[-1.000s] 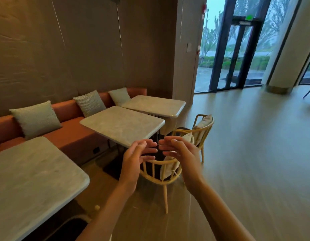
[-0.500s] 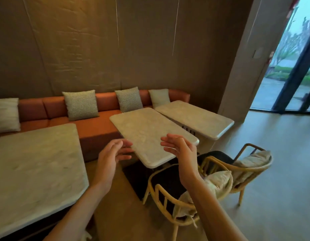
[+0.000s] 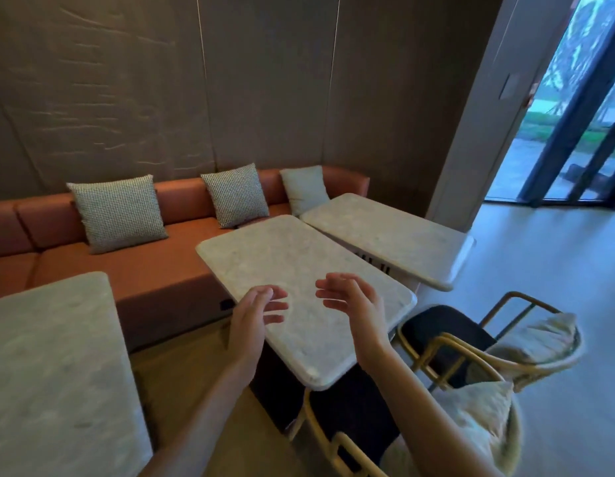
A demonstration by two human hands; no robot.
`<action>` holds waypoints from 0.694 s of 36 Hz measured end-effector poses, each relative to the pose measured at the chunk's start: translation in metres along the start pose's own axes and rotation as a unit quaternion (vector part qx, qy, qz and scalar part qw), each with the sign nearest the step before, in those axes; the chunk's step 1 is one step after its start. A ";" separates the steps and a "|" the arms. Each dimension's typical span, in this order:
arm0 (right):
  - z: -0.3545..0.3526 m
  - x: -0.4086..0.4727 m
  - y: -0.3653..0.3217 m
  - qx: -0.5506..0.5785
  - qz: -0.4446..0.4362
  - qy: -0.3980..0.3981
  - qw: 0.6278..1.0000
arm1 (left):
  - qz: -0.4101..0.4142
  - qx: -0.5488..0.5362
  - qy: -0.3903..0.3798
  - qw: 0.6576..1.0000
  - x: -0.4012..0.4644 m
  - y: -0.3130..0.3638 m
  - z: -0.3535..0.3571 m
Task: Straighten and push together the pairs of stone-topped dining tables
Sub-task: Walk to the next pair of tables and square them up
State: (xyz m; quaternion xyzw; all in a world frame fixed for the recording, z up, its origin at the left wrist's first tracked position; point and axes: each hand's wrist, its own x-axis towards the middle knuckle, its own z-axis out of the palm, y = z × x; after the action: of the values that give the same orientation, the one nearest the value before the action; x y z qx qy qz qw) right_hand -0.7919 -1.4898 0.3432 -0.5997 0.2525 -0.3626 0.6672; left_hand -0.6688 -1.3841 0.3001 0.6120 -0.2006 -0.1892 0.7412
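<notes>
Two pale stone-topped tables stand before an orange bench. The nearer table (image 3: 285, 266) is skewed, its far right corner close to the farther table (image 3: 395, 235), with a wedge-shaped gap between them. My left hand (image 3: 254, 321) hovers over the nearer table's left edge, fingers apart and empty. Above the near half of the same top, my right hand (image 3: 354, 304) is open and empty too. A third stone top (image 3: 51, 366) fills the lower left.
An orange bench (image 3: 161, 266) with three cushions runs along the brown wall. Two rattan chairs with cushions, one (image 3: 437, 425) nearest me and another (image 3: 505, 342) beyond it, stand right of the tables. Glass doors (image 3: 574, 132) are at the right.
I have come closer and my view has swung left and down. Both hands have moved from in front of the chair to over the nearer table top, still open.
</notes>
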 end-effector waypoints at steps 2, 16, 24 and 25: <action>0.007 0.020 0.007 -0.007 0.008 0.012 1.000 | 0.004 0.012 -0.007 1.000 0.022 -0.007 0.001; 0.027 0.165 0.066 -0.026 0.021 0.102 0.994 | 0.005 0.085 -0.012 0.996 0.168 -0.068 0.040; 0.014 0.212 0.130 -0.039 0.092 0.178 0.979 | -0.061 0.142 -0.047 0.987 0.240 -0.124 0.046; 0.012 0.215 0.139 -0.040 0.104 0.188 0.976 | -0.068 0.151 -0.055 0.985 0.248 -0.133 0.046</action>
State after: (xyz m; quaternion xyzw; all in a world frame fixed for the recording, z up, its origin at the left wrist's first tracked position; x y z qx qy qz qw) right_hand -0.6266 -1.6489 0.2293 -0.5174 0.4488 -0.3876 0.6170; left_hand -0.4874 -1.5764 0.1939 0.7176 -0.2252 -0.2406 0.6135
